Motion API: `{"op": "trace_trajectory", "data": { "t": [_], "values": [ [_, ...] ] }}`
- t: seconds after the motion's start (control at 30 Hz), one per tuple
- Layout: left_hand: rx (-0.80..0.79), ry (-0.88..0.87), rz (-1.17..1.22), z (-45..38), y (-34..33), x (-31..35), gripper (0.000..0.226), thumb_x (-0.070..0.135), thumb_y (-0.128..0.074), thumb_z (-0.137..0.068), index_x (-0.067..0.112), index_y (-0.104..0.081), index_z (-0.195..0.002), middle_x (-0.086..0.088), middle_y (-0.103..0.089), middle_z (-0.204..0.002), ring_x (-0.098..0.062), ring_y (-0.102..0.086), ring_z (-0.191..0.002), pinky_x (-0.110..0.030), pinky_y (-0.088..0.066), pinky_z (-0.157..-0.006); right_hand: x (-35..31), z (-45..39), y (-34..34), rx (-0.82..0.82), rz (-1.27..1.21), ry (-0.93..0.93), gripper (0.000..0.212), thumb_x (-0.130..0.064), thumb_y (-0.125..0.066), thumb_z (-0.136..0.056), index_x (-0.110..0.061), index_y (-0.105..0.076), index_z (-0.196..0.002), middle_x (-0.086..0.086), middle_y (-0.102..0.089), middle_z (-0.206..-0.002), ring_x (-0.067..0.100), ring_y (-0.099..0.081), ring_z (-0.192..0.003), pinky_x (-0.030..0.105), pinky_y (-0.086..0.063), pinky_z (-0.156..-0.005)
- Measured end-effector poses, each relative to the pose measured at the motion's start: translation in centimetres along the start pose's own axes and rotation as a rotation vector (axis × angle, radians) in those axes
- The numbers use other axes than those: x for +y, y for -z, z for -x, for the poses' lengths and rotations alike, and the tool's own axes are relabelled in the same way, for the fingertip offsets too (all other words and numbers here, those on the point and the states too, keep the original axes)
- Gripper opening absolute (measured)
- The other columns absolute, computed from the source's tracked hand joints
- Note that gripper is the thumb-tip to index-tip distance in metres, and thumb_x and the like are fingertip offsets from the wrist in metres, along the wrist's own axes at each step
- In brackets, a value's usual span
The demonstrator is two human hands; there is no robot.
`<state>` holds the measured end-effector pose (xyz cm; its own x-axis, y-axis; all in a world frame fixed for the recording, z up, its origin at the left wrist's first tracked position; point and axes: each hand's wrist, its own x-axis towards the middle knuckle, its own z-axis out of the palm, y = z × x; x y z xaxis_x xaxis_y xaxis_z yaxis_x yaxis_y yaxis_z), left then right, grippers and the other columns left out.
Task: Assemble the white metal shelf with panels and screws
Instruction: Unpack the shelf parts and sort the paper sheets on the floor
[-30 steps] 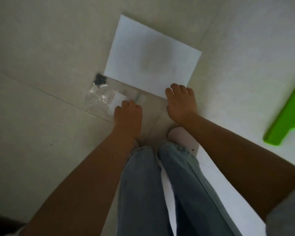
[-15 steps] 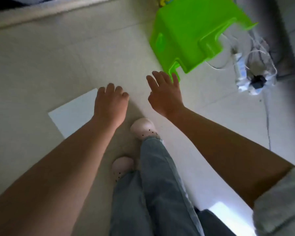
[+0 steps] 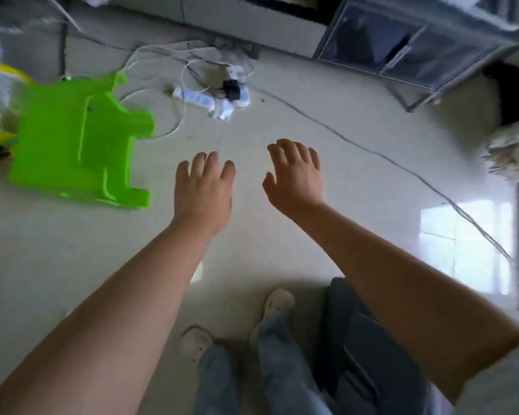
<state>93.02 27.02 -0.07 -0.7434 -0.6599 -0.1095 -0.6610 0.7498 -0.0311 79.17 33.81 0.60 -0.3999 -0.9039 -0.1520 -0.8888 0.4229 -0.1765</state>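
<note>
Left hand (image 3: 203,190), right hand (image 3: 294,175): grip wide, empty. Trip risk: thin grey cable (image 3: 372,151) across pale tiled floor (image 3: 57,265).

Gone from view — the white sheet and clear plastic bag of screws seen a second ago, the sheet's corner still showing half a second back. Shifted from 1 o'clock to 9 o'clock of the hands: the bright green plastic stool (image 3: 78,142). Now at 12 o'clock, the white power strip with tangled cables (image 3: 213,97), earlier at upper right. Newly in view at 1 o'clock — a grey metal-framed cabinet (image 3: 402,46). Lifted clear of the floor, fingers spread: left hand (image 3: 203,194) and right hand (image 3: 294,178).
</note>
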Motion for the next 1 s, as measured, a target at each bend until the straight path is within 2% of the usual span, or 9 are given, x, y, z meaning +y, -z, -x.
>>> {"op": "trace_trajectory", "data": {
  "t": [0.1, 0.23, 0.3, 0.43, 0.5, 0.6, 0.7, 0.87, 1.0],
  "values": [
    [0.035, -0.108, 0.037, -5.9, 4.1, 6.5, 0.045, 0.012, -0.080, -0.045, 0.005, -0.066, -0.087, -0.017, -0.064, -0.089, -0.032, -0.063, -0.079, -0.034, -0.051, -0.068, 7.6, -0.5, 4.6, 0.057, -0.021, -0.132, 0.048, -0.012, -0.047, -0.087, -0.009, -0.040, -0.135, 0.007, -0.038, -0.141, 0.024, -0.030, -0.133, 0.040, -0.016, -0.114],
    [-0.037, -0.134, 0.056, -12.2, 8.3, 13.9, 0.045, 0.019, -0.053, -0.086, 0.005, -0.044, -0.128, -0.017, -0.040, -0.136, -0.033, -0.039, -0.123, -0.043, -0.033, -0.097, 16.6, -1.4, 9.3, 0.111, -0.050, -0.276, 0.049, -0.011, -0.048, -0.086, -0.007, -0.040, -0.134, 0.009, -0.039, -0.141, 0.026, -0.031, -0.132, 0.041, -0.014, -0.113],
    [0.013, -0.191, 0.070, -15.0, 9.8, 16.7, 0.049, 0.019, -0.047, -0.090, 0.006, -0.036, -0.136, -0.017, -0.031, -0.143, -0.033, -0.031, -0.130, -0.043, -0.027, -0.103, 20.1, -2.2, 11.5, 0.111, -0.038, -0.312, 0.049, -0.013, -0.048, -0.087, -0.007, -0.038, -0.135, 0.010, -0.037, -0.142, 0.026, -0.030, -0.133, 0.041, -0.014, -0.114],
    [0.109, -0.271, 0.014, -20.7, 11.3, 19.3, 0.051, 0.016, -0.059, -0.082, 0.004, -0.045, -0.129, -0.021, -0.040, -0.137, -0.035, -0.041, -0.124, -0.044, -0.035, -0.097, 24.3, -5.2, 14.2, 0.083, -0.019, -0.342, 0.051, -0.014, -0.045, -0.089, -0.009, -0.033, -0.138, 0.008, -0.031, -0.146, 0.025, -0.024, -0.136, 0.042, -0.010, -0.115],
    [0.081, -0.346, 0.005, -30.1, 13.8, 21.3, 0.048, 0.015, -0.063, -0.078, 0.003, -0.050, -0.123, -0.022, -0.046, -0.131, -0.036, -0.047, -0.117, -0.045, -0.039, -0.093, 29.3, -11.6, 17.7, 0.120, -0.035, -0.436, 0.050, -0.014, -0.044, -0.090, -0.010, -0.033, -0.138, 0.007, -0.031, -0.145, 0.025, -0.023, -0.136, 0.042, -0.008, -0.115],
    [-0.010, -0.356, -0.030, -31.9, 13.5, 21.9, 0.047, 0.021, -0.042, -0.092, 0.010, -0.030, -0.136, -0.015, -0.024, -0.146, -0.031, -0.027, -0.131, -0.043, -0.024, -0.104, 30.6, -12.8, 18.1, 0.104, 0.006, -0.449, 0.050, -0.015, -0.045, -0.090, -0.011, -0.032, -0.138, 0.007, -0.031, -0.146, 0.025, -0.022, -0.137, 0.042, -0.007, -0.116],
    [0.002, -0.436, -0.076, -38.2, 14.6, 22.6, 0.049, 0.024, -0.038, -0.094, 0.012, -0.024, -0.139, -0.013, -0.018, -0.149, -0.028, -0.022, -0.134, -0.041, -0.021, -0.106, 33.3, -17.2, 19.9, 0.126, -0.045, -0.547, 0.050, -0.015, -0.045, -0.089, -0.011, -0.034, -0.138, 0.007, -0.032, -0.146, 0.024, -0.023, -0.137, 0.042, -0.010, -0.116],
    [-0.044, -0.471, -0.128, -48.7, 16.1, 23.9, 0.049, 0.025, -0.040, -0.093, 0.011, -0.027, -0.138, -0.013, -0.022, -0.147, -0.028, -0.024, -0.134, -0.040, -0.025, -0.104, 38.3, -24.4, 22.3, 0.130, -0.053, -0.598, 0.047, -0.012, -0.049, -0.087, -0.008, -0.041, -0.133, 0.010, -0.040, -0.139, 0.027, -0.031, -0.133, 0.042, -0.014, -0.114],
    [0.046, -0.501, -0.182, -55.9, 16.8, 25.5, 0.051, 0.030, -0.059, -0.083, 0.014, -0.045, -0.129, -0.013, -0.041, -0.140, -0.026, -0.042, -0.126, -0.038, -0.037, -0.098, 43.3, -28.6, 23.5, 0.115, -0.060, -0.622, 0.045, -0.014, -0.051, -0.087, -0.006, -0.046, -0.130, 0.012, -0.045, -0.136, 0.029, -0.034, -0.131, 0.042, -0.015, -0.112]
  ]
}}
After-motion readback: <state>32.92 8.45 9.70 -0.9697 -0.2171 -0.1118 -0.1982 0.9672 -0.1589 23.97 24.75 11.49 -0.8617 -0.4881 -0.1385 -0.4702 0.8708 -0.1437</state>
